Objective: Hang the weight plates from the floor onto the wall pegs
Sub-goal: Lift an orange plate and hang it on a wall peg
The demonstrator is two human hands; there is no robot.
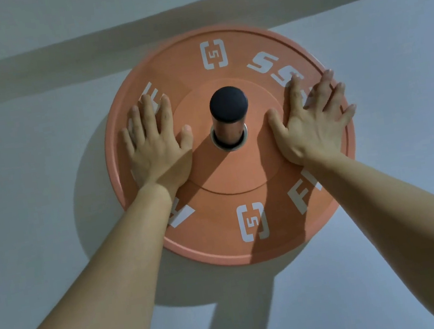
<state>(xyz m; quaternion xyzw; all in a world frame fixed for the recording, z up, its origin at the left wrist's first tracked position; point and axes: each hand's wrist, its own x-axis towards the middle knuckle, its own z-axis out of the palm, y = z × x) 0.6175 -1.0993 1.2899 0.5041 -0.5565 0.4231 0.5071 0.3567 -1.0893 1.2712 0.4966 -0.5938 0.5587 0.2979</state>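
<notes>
Orange weight plate (234, 167) is on the wall peg (229, 114), which pokes out through its centre hole, black cap toward the camera. Left hand (155, 145) and right hand (312, 124) both lie flat on the plate's face, fingers straight and spread, gripping nothing. The hands cover bits of the white lettering, so I can't read the words. Pale wall (31, 192) behind.
</notes>
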